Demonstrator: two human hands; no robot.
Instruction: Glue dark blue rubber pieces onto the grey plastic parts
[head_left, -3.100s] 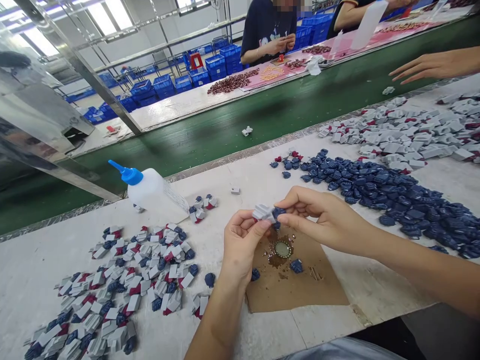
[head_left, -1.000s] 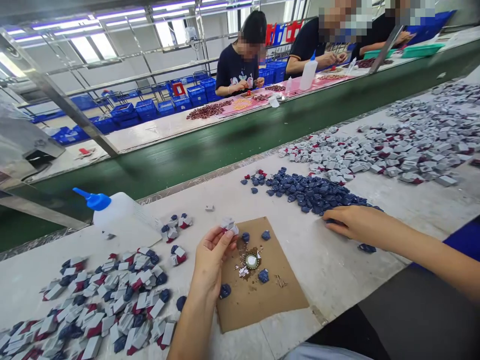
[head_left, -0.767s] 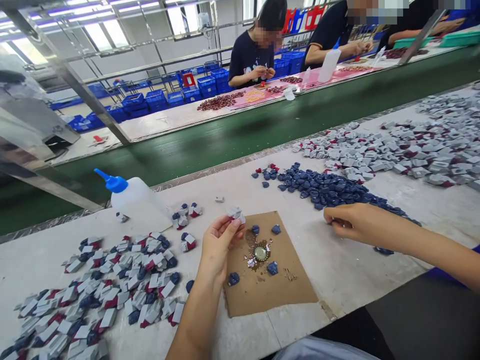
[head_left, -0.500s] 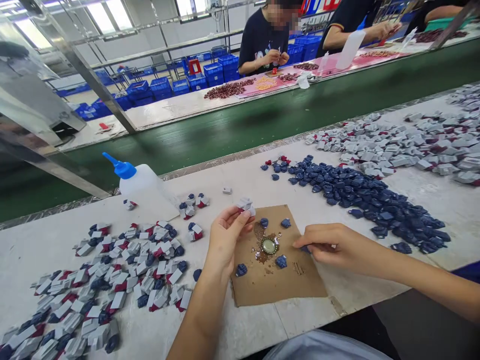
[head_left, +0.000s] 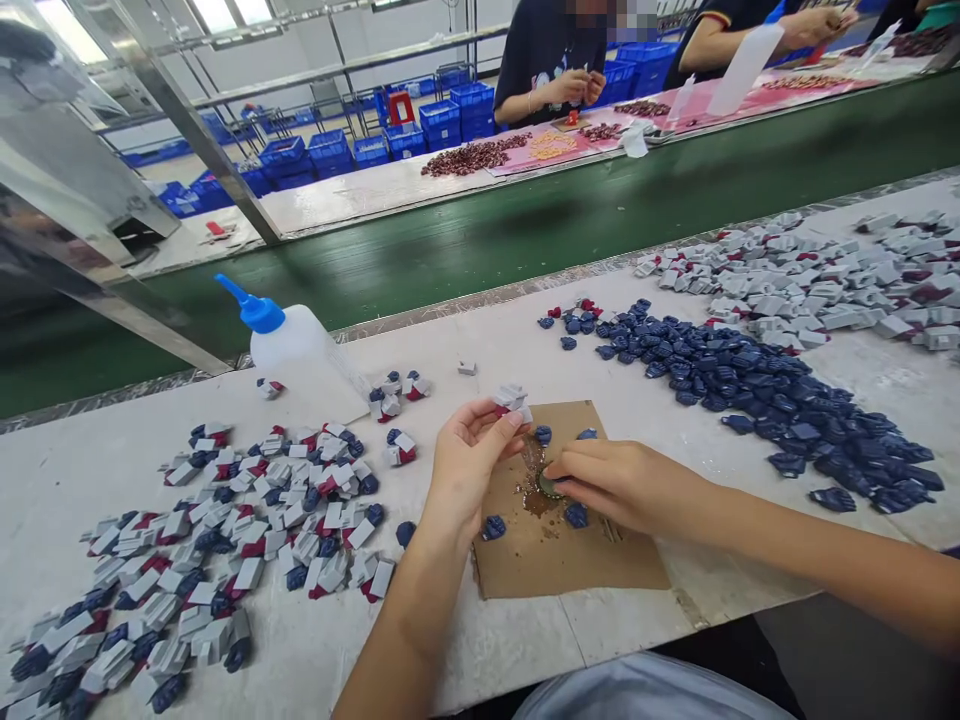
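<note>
My left hand point(head_left: 469, 465) is closed in a pinch on a small grey-and-dark-red plastic piece point(head_left: 512, 398), raised over the left edge of a brown cardboard sheet point(head_left: 540, 575). My right hand point(head_left: 630, 485) reaches in from the right, fingers pressed together at a bottle cap point(head_left: 549, 487) lying on the cardboard. Whatever those fingertips pinch is hidden. Wet brown stains surround the cap. Several dark blue pieces lie on the sheet, including one blue piece point(head_left: 576, 515) just below my right fingers and another blue piece point(head_left: 493, 527) at the left.
Joined grey, red and blue pieces point(head_left: 255, 540) cover the left side. Behind them leans a white bottle point(head_left: 304, 360) with a blue nozzle. Loose blue pieces point(head_left: 720, 375) and grey-red pieces point(head_left: 825, 280) are heaped at right. Beyond a green belt point(head_left: 450, 265), people work at another table.
My right hand has moved left from the cardboard's right edge to the bottle cap, now partly covering it. My left hand keeps its grip on the grey-and-red piece. The view has shifted slightly.
</note>
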